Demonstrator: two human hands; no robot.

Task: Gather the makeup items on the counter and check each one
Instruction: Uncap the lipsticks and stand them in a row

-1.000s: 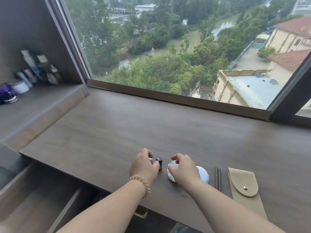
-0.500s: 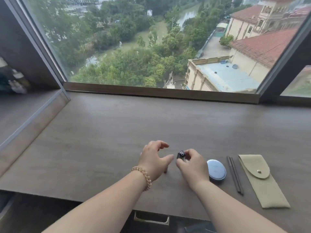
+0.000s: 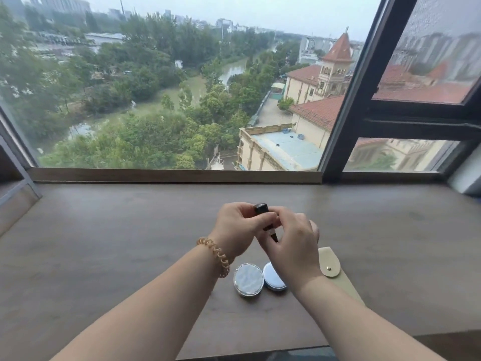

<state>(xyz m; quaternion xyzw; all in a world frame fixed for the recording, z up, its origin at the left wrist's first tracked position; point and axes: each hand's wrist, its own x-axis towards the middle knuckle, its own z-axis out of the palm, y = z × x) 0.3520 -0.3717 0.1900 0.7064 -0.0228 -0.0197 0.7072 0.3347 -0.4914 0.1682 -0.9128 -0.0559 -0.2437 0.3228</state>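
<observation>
Holding a small dark lipstick tube (image 3: 263,216) up over the tabletop (image 3: 109,246), both hands are closing on it: the left hand (image 3: 235,229) is pinching the upper part between thumb and curled fingers, and the right hand (image 3: 291,246) is gripping the lower end, which is pointing down toward the wrist. Half a second ago the tube was sitting low at the tabletop, pinched by the right hand alone while the left was hanging open beside it; now it is lifted clear and shared by both.

Count on the tabletop below the wrists: two round compacts, one silvery with a faceted rim (image 3: 247,280), one pale blue (image 3: 273,278), lying just beside each other, the blue one partly under the right wrist. Earlier only the blue one was showing. One beige snap pouch (image 3: 329,263) is lying to the right, partly behind the right forearm. The two dark sticks seen earlier beside the pouch are hidden now.

One coiled amber bracelet (image 3: 216,254) is sitting on the left wrist.
</observation>
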